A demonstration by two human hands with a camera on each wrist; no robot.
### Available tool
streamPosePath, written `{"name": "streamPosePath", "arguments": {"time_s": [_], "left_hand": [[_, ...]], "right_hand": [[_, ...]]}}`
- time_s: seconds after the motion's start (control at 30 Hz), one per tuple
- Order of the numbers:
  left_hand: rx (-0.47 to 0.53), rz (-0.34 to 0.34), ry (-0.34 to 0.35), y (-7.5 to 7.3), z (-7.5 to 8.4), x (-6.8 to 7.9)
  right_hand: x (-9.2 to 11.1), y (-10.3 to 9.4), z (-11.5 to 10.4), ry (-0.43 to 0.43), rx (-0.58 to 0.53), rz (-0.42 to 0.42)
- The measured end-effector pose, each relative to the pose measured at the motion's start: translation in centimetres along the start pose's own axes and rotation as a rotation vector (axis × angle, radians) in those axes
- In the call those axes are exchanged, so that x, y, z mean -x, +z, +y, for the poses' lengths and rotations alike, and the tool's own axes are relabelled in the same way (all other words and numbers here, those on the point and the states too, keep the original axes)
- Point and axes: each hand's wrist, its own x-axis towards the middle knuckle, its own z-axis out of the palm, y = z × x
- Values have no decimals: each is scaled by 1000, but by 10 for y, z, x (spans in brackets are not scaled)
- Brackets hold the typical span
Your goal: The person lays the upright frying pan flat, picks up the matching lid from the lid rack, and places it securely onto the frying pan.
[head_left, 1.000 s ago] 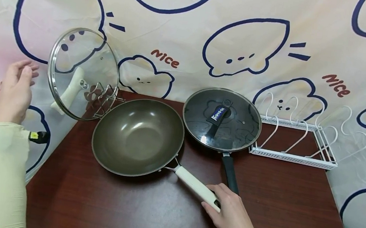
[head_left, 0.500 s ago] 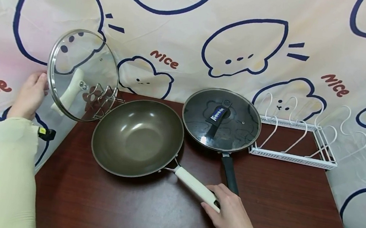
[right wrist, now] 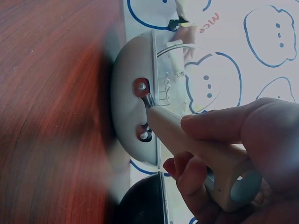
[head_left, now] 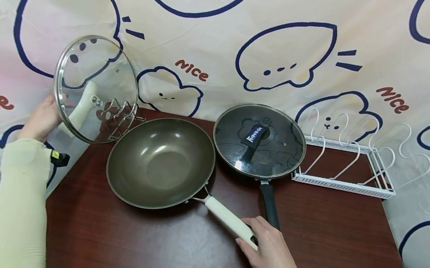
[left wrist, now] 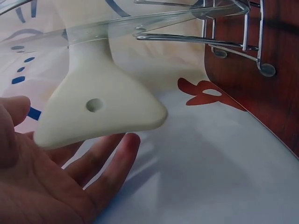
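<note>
A glass lid (head_left: 105, 62) with a steel rim stands upright in a small wire rack (head_left: 121, 116). Its cream handle (left wrist: 100, 102) faces the left side. My left hand (head_left: 43, 119) is behind the lid, its fingers loosely spread beneath and beside that handle, the thumb apart from it; whether a fingertip touches, I cannot tell. The wok (head_left: 161, 163) rests on the table, brown inside and pale outside. My right hand (head_left: 271, 251) grips the end of its cream wok handle (right wrist: 187, 135), thumb along one side and fingers curled round the other.
A black frying pan with a glass lid (head_left: 234, 140) stands right of the wok, its black handle (head_left: 269, 204) pointing forward near my right hand. Farther right is a white wire rack (head_left: 344, 184). Patterned cloth (head_left: 225, 42) hangs behind the brown table (head_left: 169, 252).
My left hand has moved right from beside the lid to its handle, its fingers now behind the glass. The right hand and the wok have stayed in place.
</note>
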Motion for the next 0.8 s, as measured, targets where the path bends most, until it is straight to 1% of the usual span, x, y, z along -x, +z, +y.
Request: {"name": "streamPosePath", "arguments": {"time_s": [0.1, 0.23, 0.37, 0.43, 0.53, 0.67, 0.73, 0.8], "left_hand": [[16, -17, 17, 1, -3, -1], [-8, -17, 61, 5, -7, -1], [28, -38, 128, 8, -8, 2], [49, -53, 144, 9, -6, 2], [25, -82, 98, 11, -3, 4], [-4, -114, 62, 13, -6, 1], [28, -126, 89, 13, -8, 0], [97, -149, 105, 13, -10, -1]], "right_hand": [[0, 0, 0, -1, 1, -2], [-1, 0, -1, 0, 0, -5], [-1, -1, -1, 2, -2, -5], [0, 0, -1, 5, -4, -7], [-1, -1, -1, 16, -10, -16], [-1, -1, -1, 34, -20, -26], [0, -2, -1, 36, -21, -25], [0, -2, -1, 37, -26, -22]]}}
